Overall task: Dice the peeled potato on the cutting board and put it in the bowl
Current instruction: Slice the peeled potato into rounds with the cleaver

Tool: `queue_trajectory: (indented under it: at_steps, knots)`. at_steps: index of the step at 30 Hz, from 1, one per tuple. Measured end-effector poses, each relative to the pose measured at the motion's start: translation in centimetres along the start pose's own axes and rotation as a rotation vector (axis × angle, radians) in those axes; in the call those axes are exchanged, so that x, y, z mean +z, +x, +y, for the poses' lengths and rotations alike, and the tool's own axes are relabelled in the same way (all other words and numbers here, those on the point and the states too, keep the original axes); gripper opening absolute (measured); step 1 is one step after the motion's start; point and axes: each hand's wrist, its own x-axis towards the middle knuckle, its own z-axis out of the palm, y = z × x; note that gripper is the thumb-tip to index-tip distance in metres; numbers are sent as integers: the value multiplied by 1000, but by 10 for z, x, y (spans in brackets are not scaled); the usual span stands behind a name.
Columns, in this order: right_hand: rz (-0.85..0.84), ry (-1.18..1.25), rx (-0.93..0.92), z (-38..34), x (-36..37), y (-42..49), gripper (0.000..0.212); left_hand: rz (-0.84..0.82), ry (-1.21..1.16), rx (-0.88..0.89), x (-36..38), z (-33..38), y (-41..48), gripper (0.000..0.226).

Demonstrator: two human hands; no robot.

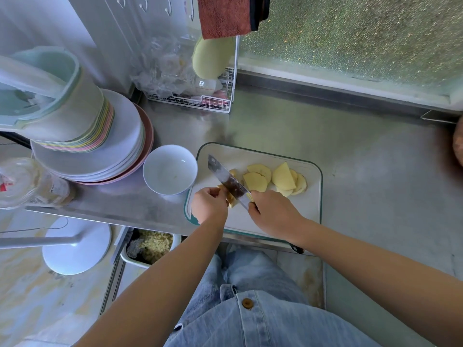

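Observation:
A white cutting board (288, 221) with a green rim lies on the steel counter. Pale yellow potato slices (283, 179) lie spread over its far half. My right hand (273, 211) grips the handle of a cleaver (226, 181), whose blade points away to the left and rests on a small stack of potato pieces (231, 200). My left hand (209, 202) holds that stack with curled fingers, just left of the blade. A white bowl (170, 170) stands next to the board's left edge and looks empty.
Stacked plates (110, 156) and pastel bowls stand left of the white bowl. A wire rack (200, 101) with plastic bags sits at the back. A clear jar (25, 184) stands at the far left. Below the counter edge sits a tray (147, 246) of scraps.

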Motion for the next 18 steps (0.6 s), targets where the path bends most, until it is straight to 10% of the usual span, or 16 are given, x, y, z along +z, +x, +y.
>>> queue_trajectory:
  at_steps: [18]
  knots:
    - [16, -139, -38, 6, 46, 32, 22, -59, -99, -85, -5, -1, 5, 15]
